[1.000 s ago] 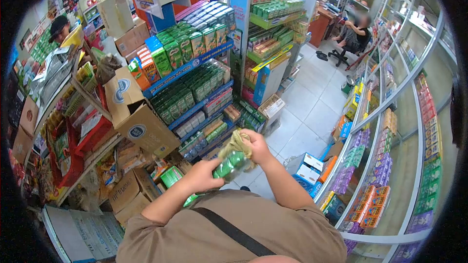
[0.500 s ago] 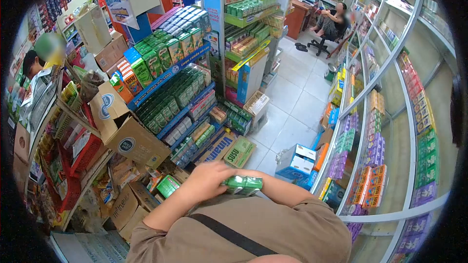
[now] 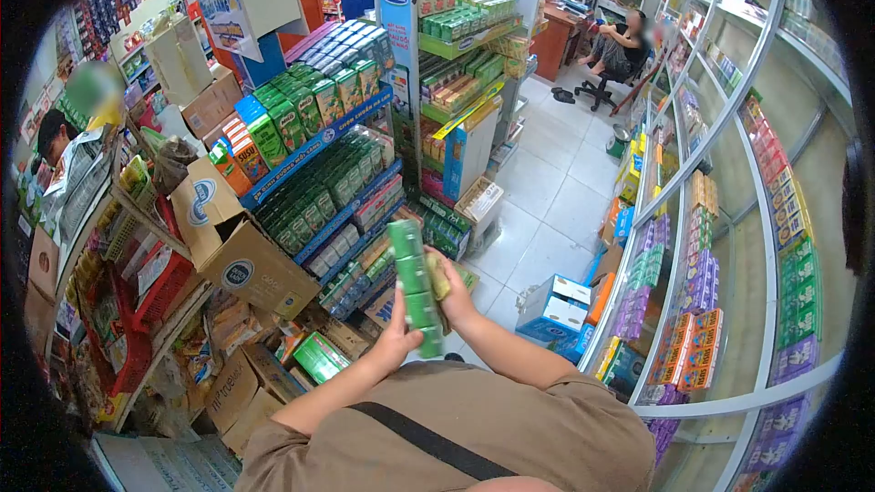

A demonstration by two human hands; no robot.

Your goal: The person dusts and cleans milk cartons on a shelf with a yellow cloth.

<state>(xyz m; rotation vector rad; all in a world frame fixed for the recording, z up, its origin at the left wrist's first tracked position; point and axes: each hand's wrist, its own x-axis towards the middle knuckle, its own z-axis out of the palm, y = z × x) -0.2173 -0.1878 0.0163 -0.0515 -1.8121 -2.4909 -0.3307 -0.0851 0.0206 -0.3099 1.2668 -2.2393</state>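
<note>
Upright in front of my chest is a green carton pack point(image 3: 416, 287), a long row of small boxes. My left hand point(image 3: 395, 339) grips its lower left side, with the thumb across the front. Behind its right side, my right hand point(image 3: 453, 292) is closed round a yellowish item point(image 3: 439, 278) that is partly hidden by the pack; I cannot make out exactly what it is. Beyond the hands stands the display rack point(image 3: 314, 141) with green cartons on its shelves. A green pack point(image 3: 321, 357) lies low to the left of my left hand.
An open cardboard box point(image 3: 257, 260) leans at the rack's left. Red baskets point(image 3: 155, 287) stand farther left. Glass-fronted shelves point(image 3: 766, 219) line the right side, with a blue-white box point(image 3: 554, 305) on the floor beside them. A seated person point(image 3: 624, 44) is at the far back.
Both hands have risen and moved forward from the chest. The green pack, earlier lying sideways and partly covered, is now upright, and the yellowish item has come into view.
</note>
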